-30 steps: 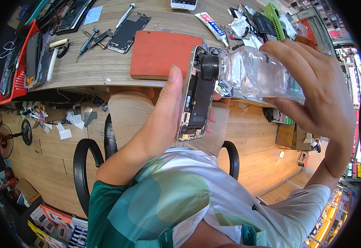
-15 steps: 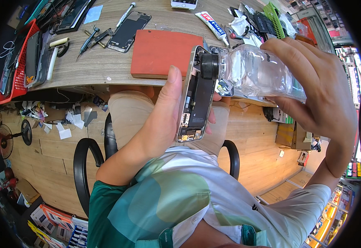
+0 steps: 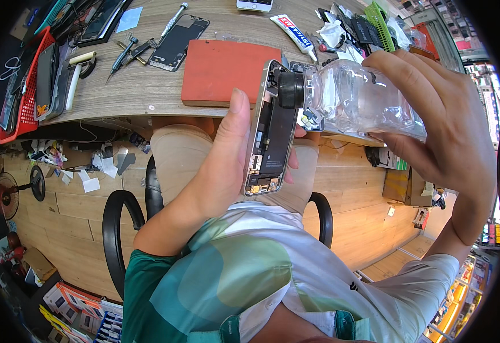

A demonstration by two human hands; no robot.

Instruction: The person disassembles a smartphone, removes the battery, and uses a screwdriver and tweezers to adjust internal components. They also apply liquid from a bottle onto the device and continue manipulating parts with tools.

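My left hand (image 3: 218, 160) grips an opened phone (image 3: 270, 131) upright, its bare insides with a dark battery facing me and my thumb along its left edge. My right hand (image 3: 450, 131) holds a clear plastic bottle (image 3: 358, 100) on its side. The bottle's black cap end (image 3: 290, 90) touches the upper part of the phone's insides. Both are held close to me, above my lap and in front of the wooden workbench (image 3: 130, 91).
A red rectangular pad (image 3: 224, 74) lies on the bench behind the phone. Left of it are a dark phone panel (image 3: 178, 41), screwdrivers (image 3: 173, 20), tweezers and a red tray of phones (image 3: 30, 86). A glue tube (image 3: 293, 31) and a green comb-like part (image 3: 381, 17) lie at the back right.
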